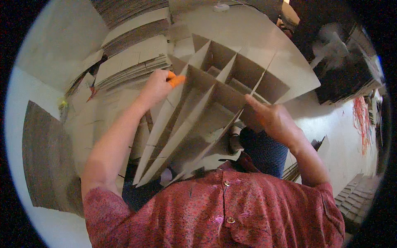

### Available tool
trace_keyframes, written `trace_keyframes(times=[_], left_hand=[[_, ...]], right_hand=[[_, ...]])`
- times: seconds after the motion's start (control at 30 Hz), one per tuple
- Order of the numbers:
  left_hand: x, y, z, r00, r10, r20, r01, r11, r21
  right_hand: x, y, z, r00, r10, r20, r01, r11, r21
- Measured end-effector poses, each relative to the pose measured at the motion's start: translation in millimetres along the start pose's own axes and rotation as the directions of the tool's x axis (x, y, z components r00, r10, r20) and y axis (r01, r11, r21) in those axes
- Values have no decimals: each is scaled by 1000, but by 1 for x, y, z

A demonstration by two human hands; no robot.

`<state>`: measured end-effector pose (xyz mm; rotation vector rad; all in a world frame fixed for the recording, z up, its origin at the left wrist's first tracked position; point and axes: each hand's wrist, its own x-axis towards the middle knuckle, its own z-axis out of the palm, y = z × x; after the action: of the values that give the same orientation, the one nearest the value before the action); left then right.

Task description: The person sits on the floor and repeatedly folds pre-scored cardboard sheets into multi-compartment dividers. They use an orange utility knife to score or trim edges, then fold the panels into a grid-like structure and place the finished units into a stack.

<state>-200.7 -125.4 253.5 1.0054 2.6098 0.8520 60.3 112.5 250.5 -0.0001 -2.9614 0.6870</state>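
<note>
Pale tabletop (pixel 295 62) with a rounded corner spans the upper centre and upper right of the frame; flat cardboard stacks (pixel 131 60) occupy the upper left, and a tall dark sheet stack (pixel 47 157) stands at the far left. At the centre, a cardboard divider grid (pixel 225 95) is held tilted, its far cells over the tabletop and its long ends pointing to the shirt (pixel 198 211) at lower centre. The left hand (pixel 158 89), with orange finger covers (pixel 177 81), is closed on an outer strip at the grid's left; the right hand (pixel 275 118) grips the right side, an extended finger along a panel edge.

Possible faults: uneven pull between the two hands could rack the cells out of square; a strip not fully seated could slip from its crossing slot; a hard pinch could crease the thin board. The long ends, apparently unsupported, could splay or catch on the shirt.

Materials: the grid is of stiff, matt, grey-brown board, its strips crossing to form open, four-sided cells. Layered edges give the stacks a ribbed texture. Loose reddish strands (pixel 361 124) hang at the right.
</note>
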Motion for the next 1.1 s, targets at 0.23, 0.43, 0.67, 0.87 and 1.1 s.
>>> trace_keyframes(times=[0.23,0.43,0.67,0.87,1.1], left_hand=[[60,-108,-23,871,241,-428,61,811,582],[92,-119,-44,941,37,-338,111,905,410],[22,-5,-32,743,403,-535,-418,903,99],[-50,59,2,566,786,-247,-740,617,267],[-22,-10,-60,801,-29,-598,-249,892,-377]], right_hand=[[27,29,11,994,3,-107,-7,999,-35],[36,26,0,970,-22,-241,-5,994,-113],[61,-21,-4,922,277,-272,81,547,833],[68,-47,-7,859,503,-92,80,46,996],[-22,-12,21,789,244,-565,-23,929,369]])
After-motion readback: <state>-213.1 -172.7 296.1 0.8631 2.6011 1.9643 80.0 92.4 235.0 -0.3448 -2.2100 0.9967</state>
